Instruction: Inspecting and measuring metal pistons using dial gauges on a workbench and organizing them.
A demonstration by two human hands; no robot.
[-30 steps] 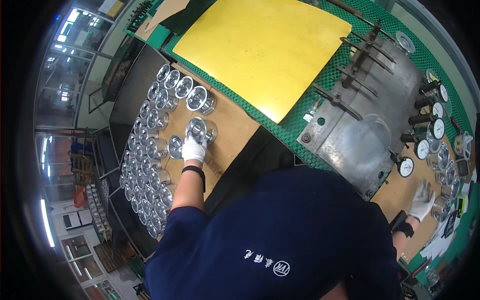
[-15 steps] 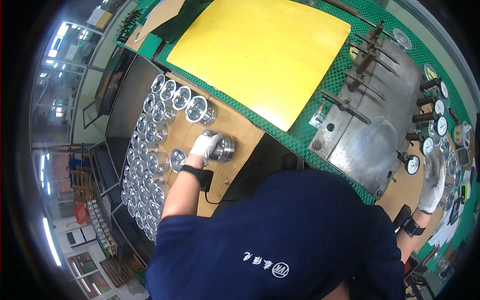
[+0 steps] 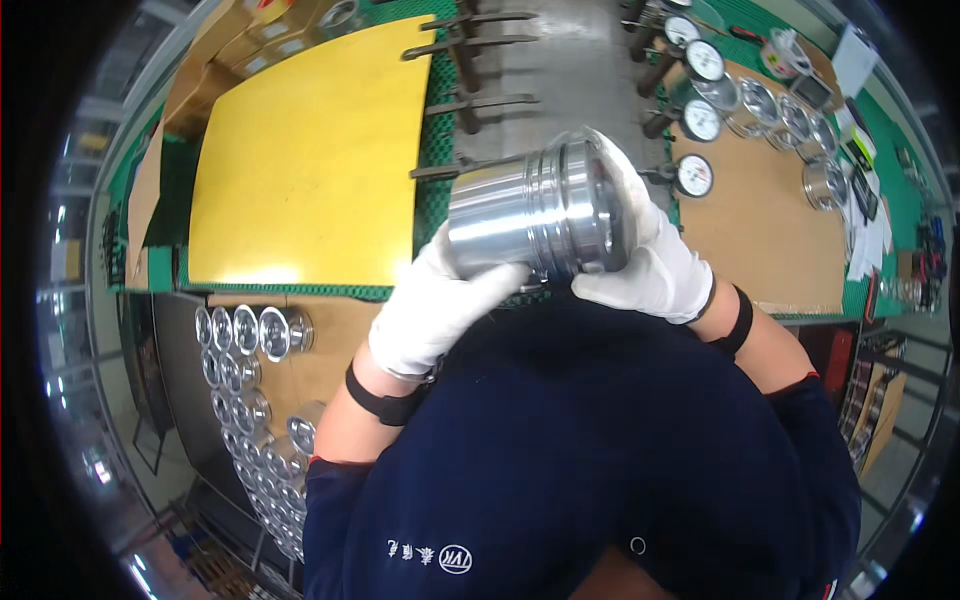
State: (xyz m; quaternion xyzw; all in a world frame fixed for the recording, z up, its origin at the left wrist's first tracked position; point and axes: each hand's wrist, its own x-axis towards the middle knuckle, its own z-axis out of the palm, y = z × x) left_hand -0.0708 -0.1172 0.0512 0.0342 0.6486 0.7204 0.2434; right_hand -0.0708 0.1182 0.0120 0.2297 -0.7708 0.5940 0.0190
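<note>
A shiny metal piston [image 3: 505, 215] with ring grooves lies on its side between my two gloved hands, close in front of my chest. My left hand [image 3: 430, 310] grips its plain skirt end from below, thumb toward the grooves. Around the grooved crown end, my right hand [image 3: 660, 260] is closed with its fingers up the far side and the thumb underneath. Both gloves are white. Just beyond the piston is a grey metal plate [image 3: 570, 70] carrying rods and dial gauges [image 3: 695, 175]; the piston covers its near part.
A yellow sheet [image 3: 310, 170] lies on the green mat to the left. Rows of pistons [image 3: 285, 333] stand on cardboard at lower left. More pistons [image 3: 825, 184] stand on a cardboard sheet [image 3: 760, 230] at right, near papers and small tools.
My left hand has brought the piston from the left cardboard to the middle. My right hand has come in from the far right and taken hold too. The view has turned.
</note>
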